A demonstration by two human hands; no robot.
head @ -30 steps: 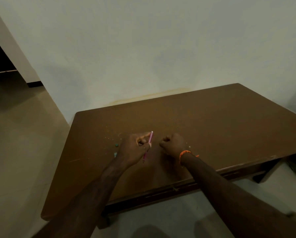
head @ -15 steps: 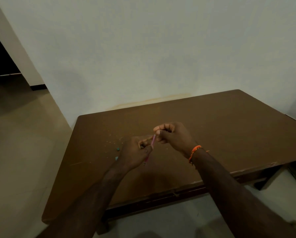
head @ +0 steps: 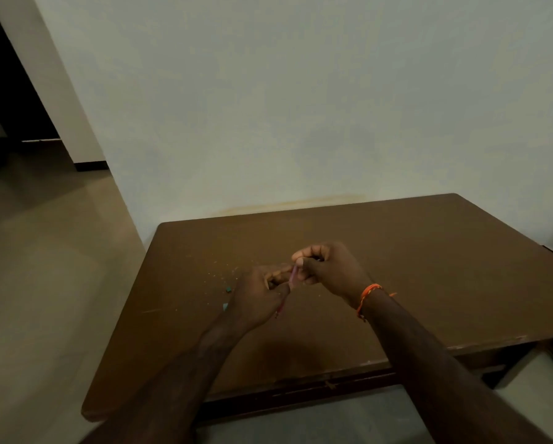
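1. Far-left zone: bare floor (head: pixel 44 283). Nothing of the work lies here.

2. Bench, left part: two small teal bits (head: pixel 227 288) lie just to the left of the left hand. A scatter of pale specks (head: pixel 223 274) lies on the bench (head: pixel 429 267) just beyond them.

3. Left hand (head: pixel 259 299): clenched around the lower part of the pink pencil (head: pixel 293 274). The pencil is held above the bench, clear of its surface and tilted, with its upper end leaning to the right. The darker lower end projects below the hand.

4. Right hand (head: pixel 329 270): fingers curled, thumb and fingertips pinching the upper end of the pink pencil. The two hands almost touch. Whether this hand also encloses a small tool cannot be told, because the fingers hide the spot. An orange wristband (head: pixel 368 294) sits on this wrist.

5. Bench, right part: plain brown surface against the pale wall (head: pixel 300 123).

6. Status, as a judgement: the specks suggest that some trimming or sharpening is already done. With both hands engaged on the upper end, the work is in mid-course. Remaining steps: finish that end, release, and set the pencil down.
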